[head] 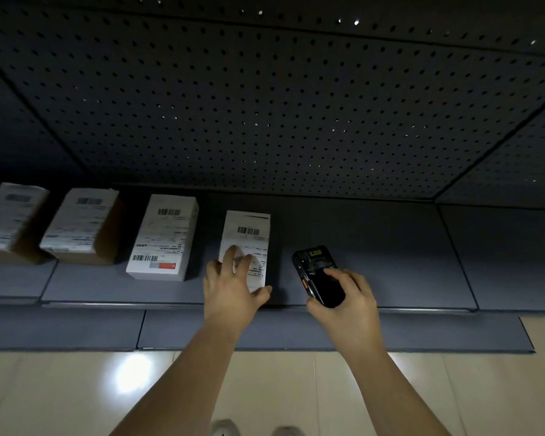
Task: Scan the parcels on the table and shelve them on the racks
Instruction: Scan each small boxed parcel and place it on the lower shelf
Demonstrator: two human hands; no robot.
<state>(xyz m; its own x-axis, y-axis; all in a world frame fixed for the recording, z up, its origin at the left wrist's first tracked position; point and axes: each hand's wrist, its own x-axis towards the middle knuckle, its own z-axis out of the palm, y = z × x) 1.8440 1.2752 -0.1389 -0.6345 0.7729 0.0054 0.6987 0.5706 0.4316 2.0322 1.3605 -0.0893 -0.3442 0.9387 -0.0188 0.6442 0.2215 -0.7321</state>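
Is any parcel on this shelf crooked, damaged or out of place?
Nothing stands out. Four parcels lie in a row on the shelf, labels up, none visibly crushed. The left hand rests on the rightmost parcel; the right hand holds the scanner.

Four parcels in all: one parcel [249,231] under the left hand [230,284], and three to that hand's left: a white box [164,237] nearest, then a brown carton [82,225] and a second carton [11,215]. Each carries one white label. Two hands are in view; the right hand [346,297] grips the one scanner [320,275]. Two shelves show: the upper shelf [375,256] beyond the grip, the lower shelf [76,328] beneath it. Two shoes [225,427] peek in below the forearms.
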